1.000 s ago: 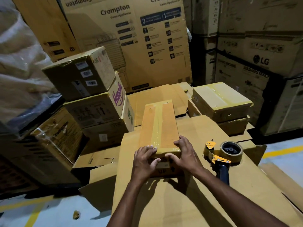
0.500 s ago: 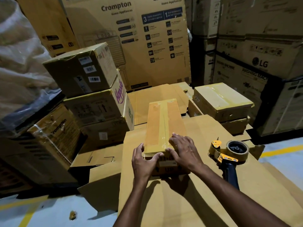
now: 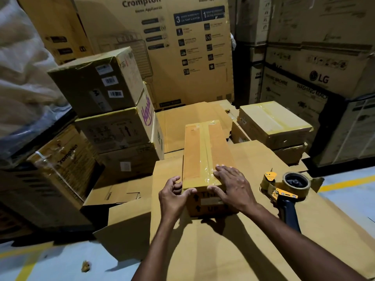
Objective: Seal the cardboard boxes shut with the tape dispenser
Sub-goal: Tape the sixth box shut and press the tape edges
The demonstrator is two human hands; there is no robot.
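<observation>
Squarely between two hands sits one narrow box [image 3: 205, 147], taped along its top; the left hand [image 3: 174, 197] curls round its near left corner, thumb on the near edge; the right hand [image 3: 233, 185] presses flat, fingers straight, on its near top; one tape dispenser [image 3: 288, 189] lies right of the box, untouched; three stacked cartons [image 3: 113, 130] stand left of it.

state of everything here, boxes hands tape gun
long box: shut, tape strip along its top seam, lying on the cardboard sheet
left hand: holds the box's near left corner, thumb on top
right hand: flat, pressing the tape at the near end
tape dispenser: lying unheld on the sheet, right of the box
back right box: shut, top taped over
</observation>
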